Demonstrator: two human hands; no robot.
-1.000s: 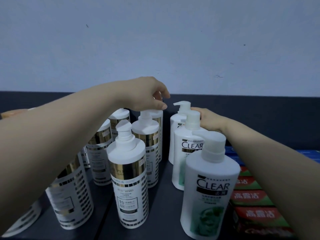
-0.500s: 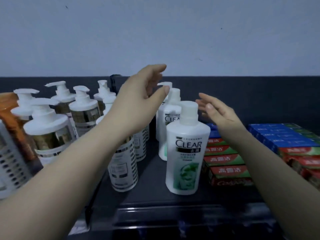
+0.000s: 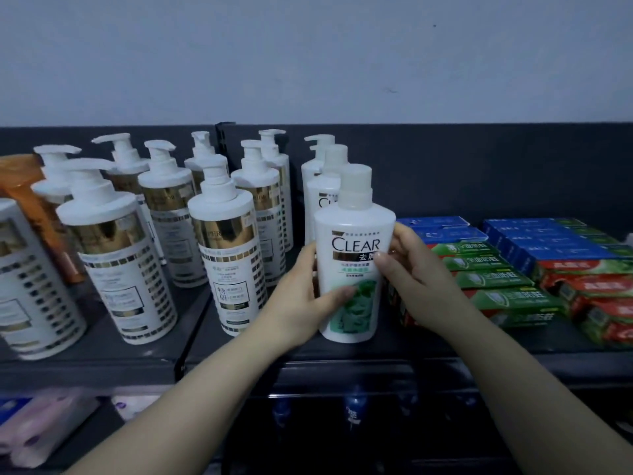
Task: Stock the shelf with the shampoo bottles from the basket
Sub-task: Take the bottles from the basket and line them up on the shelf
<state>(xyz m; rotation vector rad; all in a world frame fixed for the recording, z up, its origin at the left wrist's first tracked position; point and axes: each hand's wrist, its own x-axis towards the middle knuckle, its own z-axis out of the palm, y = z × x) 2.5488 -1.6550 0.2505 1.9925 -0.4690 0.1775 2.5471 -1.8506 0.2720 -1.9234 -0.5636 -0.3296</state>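
Observation:
A white CLEAR shampoo bottle (image 3: 352, 241) with a green label stands upright at the front of the dark shelf (image 3: 428, 344). My left hand (image 3: 301, 296) grips its lower left side, thumb across the label. My right hand (image 3: 407, 269) holds its right side, fingers on the label. Two more CLEAR bottles (image 3: 322, 180) stand in a row behind it. Several white pump bottles with gold bands (image 3: 226, 241) fill the shelf to the left. No basket is in view.
Stacked green, red and blue toothpaste boxes (image 3: 507, 269) lie right of the CLEAR row. An orange pack (image 3: 24, 186) sits far left. A shelf divider (image 3: 191, 323) runs between the pump bottles. Pink packs (image 3: 44, 426) and dark bottles (image 3: 356, 406) sit on the lower shelf.
Both hands came back from the rear bottles, opened in the air, then closed on the front CLEAR bottle. The view has pulled back from the shelf.

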